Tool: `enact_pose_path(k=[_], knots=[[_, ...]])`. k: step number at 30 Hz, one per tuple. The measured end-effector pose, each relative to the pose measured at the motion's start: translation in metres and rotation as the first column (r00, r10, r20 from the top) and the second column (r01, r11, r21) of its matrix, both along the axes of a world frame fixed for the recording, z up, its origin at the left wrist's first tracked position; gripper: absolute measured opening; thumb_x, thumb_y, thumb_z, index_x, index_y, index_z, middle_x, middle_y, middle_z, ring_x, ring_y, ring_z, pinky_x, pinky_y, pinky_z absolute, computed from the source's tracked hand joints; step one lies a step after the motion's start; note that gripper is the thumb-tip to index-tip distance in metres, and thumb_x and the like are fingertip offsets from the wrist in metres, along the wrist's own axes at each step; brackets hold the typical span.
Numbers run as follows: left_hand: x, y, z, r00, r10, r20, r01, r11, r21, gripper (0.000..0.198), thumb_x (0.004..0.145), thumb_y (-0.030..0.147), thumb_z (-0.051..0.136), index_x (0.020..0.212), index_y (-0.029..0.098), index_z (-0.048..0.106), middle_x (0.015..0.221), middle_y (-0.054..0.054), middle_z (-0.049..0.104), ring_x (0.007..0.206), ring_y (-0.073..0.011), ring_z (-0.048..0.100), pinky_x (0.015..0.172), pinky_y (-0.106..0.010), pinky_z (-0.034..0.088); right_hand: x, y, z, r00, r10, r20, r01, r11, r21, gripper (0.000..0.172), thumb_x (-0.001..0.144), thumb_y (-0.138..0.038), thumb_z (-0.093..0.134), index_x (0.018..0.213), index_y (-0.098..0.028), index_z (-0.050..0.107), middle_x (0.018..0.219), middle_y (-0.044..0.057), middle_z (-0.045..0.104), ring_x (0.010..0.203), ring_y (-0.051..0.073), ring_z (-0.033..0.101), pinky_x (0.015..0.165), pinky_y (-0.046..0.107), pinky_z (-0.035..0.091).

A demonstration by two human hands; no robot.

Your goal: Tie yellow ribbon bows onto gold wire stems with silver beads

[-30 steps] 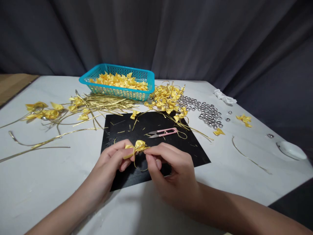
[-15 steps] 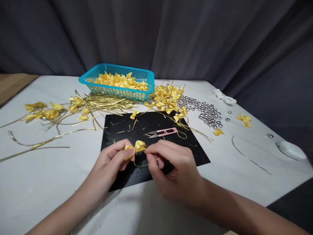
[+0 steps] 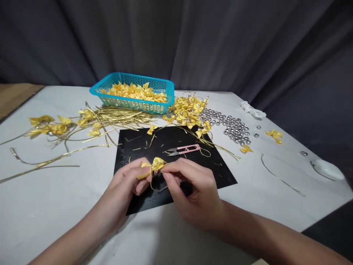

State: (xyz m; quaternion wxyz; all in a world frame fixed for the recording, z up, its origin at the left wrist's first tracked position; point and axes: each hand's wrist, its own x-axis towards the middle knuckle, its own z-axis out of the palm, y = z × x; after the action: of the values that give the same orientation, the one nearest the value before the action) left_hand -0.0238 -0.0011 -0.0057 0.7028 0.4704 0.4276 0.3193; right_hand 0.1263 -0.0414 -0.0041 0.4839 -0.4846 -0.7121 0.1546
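Observation:
Over the black mat (image 3: 149,204), my left hand (image 3: 129,178) pinches a yellow ribbon bow (image 3: 157,162) between thumb and fingers. A thin gold cord (image 3: 152,184) runs around the bow and loops below it. My right hand (image 3: 193,180) is closed, its thumb and forefinger pinching the cord at the bow's right side. Something small and silvery shows under the bow, partly hidden by the fingers. Just beyond my hands, pink-handled thread snips (image 3: 184,149) lie on the mat among cord scraps.
A blue basket (image 3: 132,101) of yellow bows stands at the back. Before it lie a bundle of gold cords (image 3: 124,116) and a pile of corded bows (image 3: 189,108). Silver beads (image 3: 237,129) spread rightward, with a white dish (image 3: 328,170) near the table's right edge.
My right fingertips have shifted slightly left and down, closer against the bow. The bow has turned a little in my left hand, and more of the silvery piece shows.

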Motion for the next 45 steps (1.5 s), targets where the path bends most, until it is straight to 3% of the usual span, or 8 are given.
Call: enact_pose_path(k=[8, 15, 45], knots=[[-0.0006, 0.0003, -0.0001, 1.0, 0.003, -0.026, -0.003, 1.0, 0.017, 0.029, 0.077, 0.03, 0.052, 0.052, 0.02, 0.043, 0.049, 0.007, 0.029, 0.052, -0.0129, 0.019, 0.05, -0.023, 0.023, 0.0005, -0.0003, 0.0015, 1.0, 0.009, 0.002, -0.009, 1.0, -0.003, 0.016, 0.083, -0.007, 0.048, 0.077, -0.014, 0.061, 0.061, 0.0, 0.053, 0.054, 0.009, 0.048, 0.052, 0.021, 0.04], [0.0003, 0.0008, -0.0014, 0.999, 0.014, 0.052, -0.012, 0.999, -0.036, 0.03, 0.08, 0.028, 0.049, 0.053, 0.02, 0.04, 0.051, 0.006, 0.026, 0.053, -0.0139, 0.017, 0.049, -0.022, 0.023, 0.0009, -0.0008, 0.0026, 1.0, -0.016, 0.02, 0.015, 1.0, 0.016, 0.016, 0.082, -0.006, 0.047, 0.077, -0.015, 0.059, 0.059, -0.002, 0.047, 0.053, 0.009, 0.046, 0.052, 0.021, 0.04], [-0.0006, 0.0033, -0.005, 0.997, 0.032, -0.067, -0.029, 0.999, 0.041, 0.027, 0.074, 0.033, 0.053, 0.053, 0.02, 0.041, 0.05, 0.007, 0.03, 0.051, -0.012, 0.021, 0.049, -0.023, 0.022, 0.0055, -0.0008, 0.0065, 0.988, 0.031, 0.154, -0.03, 1.0, -0.009, 0.019, 0.081, -0.004, 0.045, 0.073, -0.012, 0.06, 0.058, -0.002, 0.042, 0.052, 0.008, 0.042, 0.05, 0.021, 0.034]])
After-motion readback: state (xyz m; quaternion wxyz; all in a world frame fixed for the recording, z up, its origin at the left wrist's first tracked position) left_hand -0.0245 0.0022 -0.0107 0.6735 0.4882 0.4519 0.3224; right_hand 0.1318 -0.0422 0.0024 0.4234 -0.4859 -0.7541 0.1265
